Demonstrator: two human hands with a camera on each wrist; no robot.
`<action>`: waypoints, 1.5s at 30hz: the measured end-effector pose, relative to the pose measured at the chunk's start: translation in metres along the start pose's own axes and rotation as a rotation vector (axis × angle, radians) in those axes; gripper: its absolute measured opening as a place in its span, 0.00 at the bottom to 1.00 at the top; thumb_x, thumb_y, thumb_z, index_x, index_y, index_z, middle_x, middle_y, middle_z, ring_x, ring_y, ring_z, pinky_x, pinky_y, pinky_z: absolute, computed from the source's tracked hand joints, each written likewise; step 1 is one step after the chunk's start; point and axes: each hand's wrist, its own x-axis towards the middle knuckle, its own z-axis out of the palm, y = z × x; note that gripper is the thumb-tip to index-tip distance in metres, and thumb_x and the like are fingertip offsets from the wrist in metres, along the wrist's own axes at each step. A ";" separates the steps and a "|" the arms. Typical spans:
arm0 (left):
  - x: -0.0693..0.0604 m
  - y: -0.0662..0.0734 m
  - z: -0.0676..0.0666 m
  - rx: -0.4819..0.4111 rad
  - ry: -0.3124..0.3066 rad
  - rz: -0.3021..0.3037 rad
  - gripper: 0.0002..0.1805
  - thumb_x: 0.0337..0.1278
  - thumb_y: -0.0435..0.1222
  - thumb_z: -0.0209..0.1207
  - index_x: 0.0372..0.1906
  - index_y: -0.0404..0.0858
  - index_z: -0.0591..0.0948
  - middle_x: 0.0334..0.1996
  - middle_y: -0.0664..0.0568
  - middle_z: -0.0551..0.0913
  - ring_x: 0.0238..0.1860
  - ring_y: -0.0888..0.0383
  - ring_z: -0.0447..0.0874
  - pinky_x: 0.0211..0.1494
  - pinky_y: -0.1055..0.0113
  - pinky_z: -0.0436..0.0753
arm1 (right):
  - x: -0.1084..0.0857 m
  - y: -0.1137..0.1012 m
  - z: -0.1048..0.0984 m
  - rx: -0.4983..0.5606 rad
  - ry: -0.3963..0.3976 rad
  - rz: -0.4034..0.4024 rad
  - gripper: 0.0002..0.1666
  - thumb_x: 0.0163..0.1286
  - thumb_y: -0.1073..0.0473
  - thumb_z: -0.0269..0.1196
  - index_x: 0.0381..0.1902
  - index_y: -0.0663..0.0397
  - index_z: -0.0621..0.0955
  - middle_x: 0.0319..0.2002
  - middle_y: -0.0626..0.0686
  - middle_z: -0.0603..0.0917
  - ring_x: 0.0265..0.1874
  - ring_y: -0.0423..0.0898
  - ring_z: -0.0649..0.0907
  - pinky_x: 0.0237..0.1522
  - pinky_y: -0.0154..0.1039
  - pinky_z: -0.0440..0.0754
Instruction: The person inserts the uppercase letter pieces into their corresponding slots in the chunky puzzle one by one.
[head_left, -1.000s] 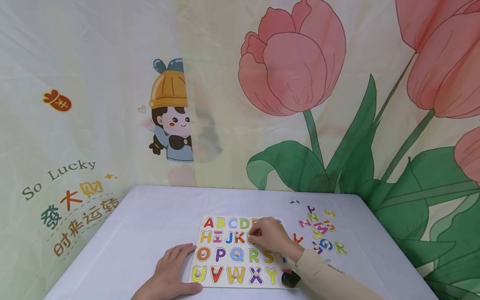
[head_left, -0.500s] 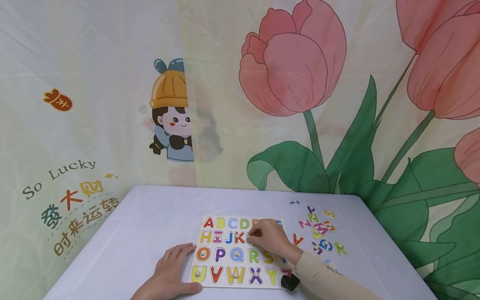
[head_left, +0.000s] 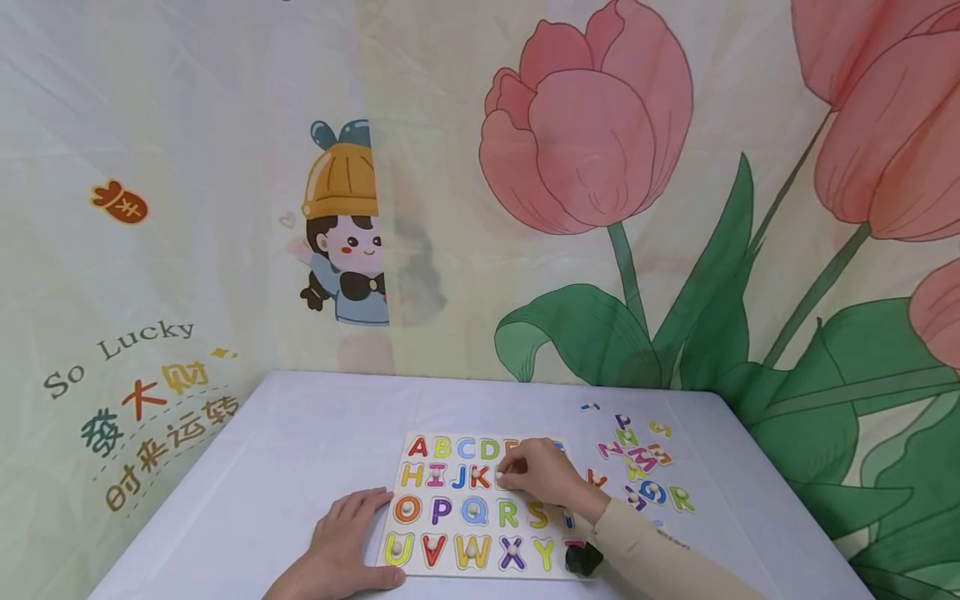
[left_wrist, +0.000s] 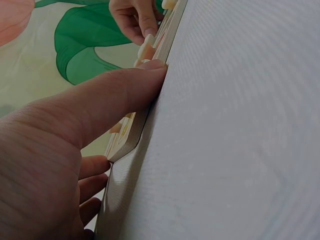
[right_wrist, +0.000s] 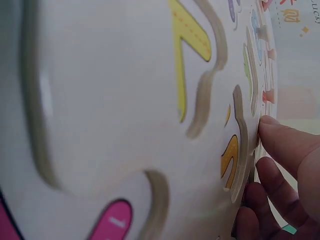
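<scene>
A white alphabet puzzle board [head_left: 450,573] lies on the table, with printed letters in rows. Some recesses hold letter pieces with round knobs, such as O, Q, U, V, W and X. My left hand [head_left: 337,533] rests at the board's near left corner, thumb on the near edge and fairly straight fingertips against the left side. Over the second row, just right of the K piece [head_left: 479,476], my right hand [head_left: 543,471] pinches the pale knob of a letter piece [head_left: 500,475]. The fingers hide that piece's letter and the recesses beneath.
Loose letter pieces lie in a scattered group right of the board, among them an R [head_left: 681,497] and a P [head_left: 622,422]. A black object [head_left: 583,558] by the right wrist covers the board's near right corner. A printed cloth [head_left: 450,350] hangs behind the table [head_left: 247,467].
My right hand stays over the same spot in the second row, shifting only very slightly with the knob between its fingertips. The left hand and the board keep their places.
</scene>
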 end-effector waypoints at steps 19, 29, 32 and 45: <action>0.000 -0.001 0.001 -0.002 0.009 0.016 0.63 0.30 0.65 0.82 0.76 0.45 0.71 0.76 0.47 0.69 0.75 0.39 0.62 0.74 0.28 0.64 | 0.000 0.025 -0.051 -0.034 -0.049 -0.122 0.13 0.73 0.62 0.71 0.54 0.54 0.90 0.38 0.42 0.85 0.36 0.41 0.80 0.36 0.33 0.82; 0.000 -0.001 0.000 -0.009 0.007 0.014 0.63 0.29 0.65 0.83 0.76 0.44 0.72 0.75 0.47 0.69 0.74 0.38 0.62 0.73 0.27 0.63 | 0.016 0.101 -0.116 -0.140 0.139 -0.035 0.13 0.72 0.68 0.70 0.52 0.57 0.90 0.45 0.53 0.89 0.42 0.46 0.82 0.41 0.35 0.86; 0.000 -0.001 0.001 -0.011 0.008 0.016 0.63 0.29 0.65 0.83 0.76 0.44 0.72 0.75 0.47 0.69 0.74 0.39 0.62 0.74 0.28 0.64 | 0.022 0.115 -0.126 -0.162 0.148 -0.041 0.13 0.71 0.70 0.70 0.52 0.60 0.90 0.45 0.57 0.89 0.43 0.49 0.82 0.44 0.39 0.86; 0.001 -0.004 0.002 -0.001 0.011 0.015 0.62 0.29 0.66 0.82 0.75 0.46 0.72 0.75 0.48 0.70 0.74 0.39 0.63 0.74 0.28 0.64 | 0.044 0.155 -0.124 -0.110 0.074 0.093 0.13 0.73 0.69 0.68 0.53 0.59 0.90 0.49 0.57 0.88 0.48 0.53 0.83 0.53 0.51 0.87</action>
